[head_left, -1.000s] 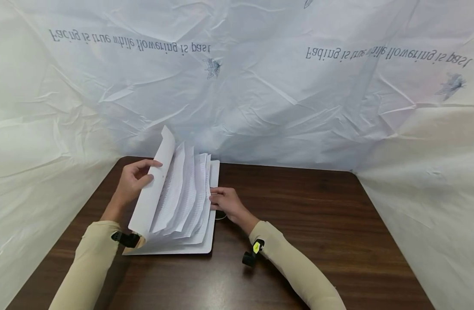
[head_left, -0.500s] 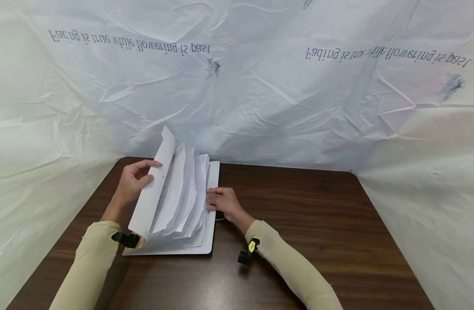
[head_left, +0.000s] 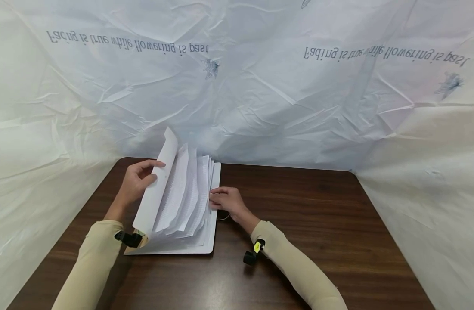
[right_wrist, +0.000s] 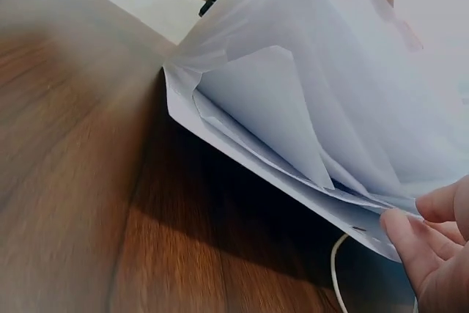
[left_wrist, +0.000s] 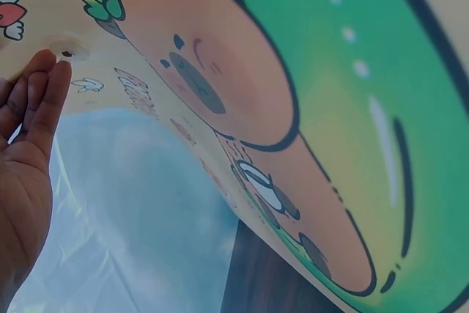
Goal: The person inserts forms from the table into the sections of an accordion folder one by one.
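A white-lined document folder (head_left: 212, 234) lies opened on the table. Its front cover (head_left: 150, 206) is raised on the left, where my left hand (head_left: 137, 183) pinches its edge between thumb and fingers. The left wrist view shows the outside of that cover (left_wrist: 198, 78), printed with a brown cartoon animal and green shapes. Several loose sheets of printed paper (head_left: 182, 189) fan upright inside. At the folder's right side, my right hand (head_left: 230, 203) pinches the edges of the rear sheets; its thumb and fingertips are close together in the right wrist view (right_wrist: 432, 243).
A thin pale cord (right_wrist: 335, 273) hangs from the folder's right edge. The dark wood table (head_left: 298, 215) extends to the right. Wrinkled white sheeting (head_left: 260, 107) with printed lettering encloses the back and both sides.
My right hand shifted slightly left with the paper edges, then back right; the rear sheets now stand spread apart. My left hand and the cover have shifted slightly right.
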The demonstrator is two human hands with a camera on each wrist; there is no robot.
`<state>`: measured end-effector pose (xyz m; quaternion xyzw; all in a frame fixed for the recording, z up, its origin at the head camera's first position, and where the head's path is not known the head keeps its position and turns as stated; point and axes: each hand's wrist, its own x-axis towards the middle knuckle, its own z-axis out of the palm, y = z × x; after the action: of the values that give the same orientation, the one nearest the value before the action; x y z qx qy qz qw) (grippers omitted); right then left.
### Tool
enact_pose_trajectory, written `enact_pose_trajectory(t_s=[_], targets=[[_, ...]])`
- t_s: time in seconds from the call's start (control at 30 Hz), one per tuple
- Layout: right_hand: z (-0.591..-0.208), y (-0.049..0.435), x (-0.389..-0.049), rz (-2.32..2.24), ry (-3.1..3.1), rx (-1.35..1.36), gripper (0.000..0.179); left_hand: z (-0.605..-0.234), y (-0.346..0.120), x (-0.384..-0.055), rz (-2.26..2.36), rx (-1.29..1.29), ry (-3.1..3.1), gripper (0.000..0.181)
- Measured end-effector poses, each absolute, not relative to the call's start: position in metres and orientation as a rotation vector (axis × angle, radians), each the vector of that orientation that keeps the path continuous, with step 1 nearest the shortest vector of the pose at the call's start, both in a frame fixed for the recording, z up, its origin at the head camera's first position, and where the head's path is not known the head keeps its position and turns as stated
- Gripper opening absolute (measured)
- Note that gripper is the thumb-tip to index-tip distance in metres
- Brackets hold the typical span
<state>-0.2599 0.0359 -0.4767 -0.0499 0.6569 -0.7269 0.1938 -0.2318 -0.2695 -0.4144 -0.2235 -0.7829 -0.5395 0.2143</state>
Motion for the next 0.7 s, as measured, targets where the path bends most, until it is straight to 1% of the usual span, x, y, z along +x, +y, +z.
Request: enact_pose_trajectory(t_s=[0.13, 0.23, 0.37, 0.47, 0.6, 0.7], targets=[[-0.476, 0.047, -0.261, -2.026, 1.918, -0.215, 0.03, -0.416, -0.266, -0.234, -1.477, -0.601, -2.196, 0.032], [-0.475, 0.056, -0.262, -1.952, 2.069, -0.319, 0.03, -0.416, -0.263, -0.235, -1.47, -0.577, -2.224, 0.033], [-0.476, 0.068, -0.262, -1.744, 2.343, -0.488, 0.029, -0.412, -0.256, -0.232, -1.458, -0.585, -2.254, 0.031], [-0.478, 0.075, -0.26, -1.536, 2.535, -0.628, 0.03, -0.401, -0.247, -0.225, -1.44, -0.618, -2.272, 0.03], [-0.484, 0.082, -0.257, -1.268, 2.69, -0.793, 0.041, -0.391, -0.238, -0.218, -1.403, -0.644, -2.293, 0.029], [-0.487, 0.083, -0.254, -1.087, 2.716, -0.903, 0.052, -0.399, -0.239, -0.224, -1.375, -0.632, -2.315, 0.031]])
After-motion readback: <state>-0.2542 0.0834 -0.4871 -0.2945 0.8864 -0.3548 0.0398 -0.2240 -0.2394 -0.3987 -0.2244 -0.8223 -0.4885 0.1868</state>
